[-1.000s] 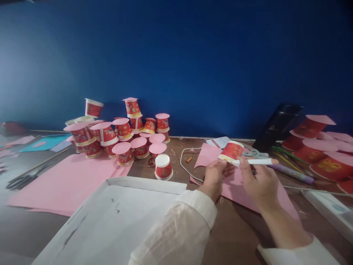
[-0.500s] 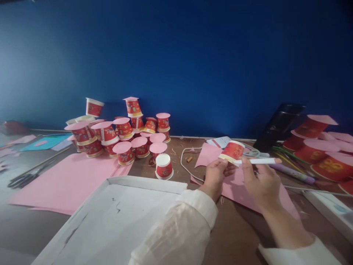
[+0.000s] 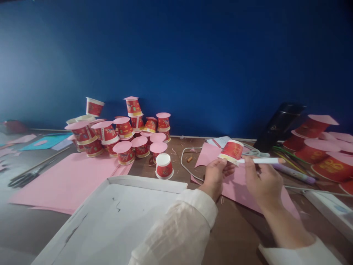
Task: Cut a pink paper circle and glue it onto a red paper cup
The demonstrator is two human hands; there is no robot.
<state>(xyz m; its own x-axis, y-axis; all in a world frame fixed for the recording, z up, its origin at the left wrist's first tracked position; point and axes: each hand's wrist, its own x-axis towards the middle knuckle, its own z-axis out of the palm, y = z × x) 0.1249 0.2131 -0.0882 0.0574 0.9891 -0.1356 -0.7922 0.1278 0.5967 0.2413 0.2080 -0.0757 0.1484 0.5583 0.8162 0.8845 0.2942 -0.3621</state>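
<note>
One tapered paper cup (image 3: 232, 150) tilts in the left hand (image 3: 215, 176).

The held cup (image 3: 232, 150) looks like smooth paper, the pink sheets (image 3: 74, 176) matt (the tabletop (image 3: 231, 228) woodlike).

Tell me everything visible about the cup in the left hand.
The paper-looking cup is red with golden print, a yellow band and a pale rim. It is tilted, rim end down, over pink paper. The left hand grips it near the rim; a white pen points at its lower edge, contact unclear.
</note>
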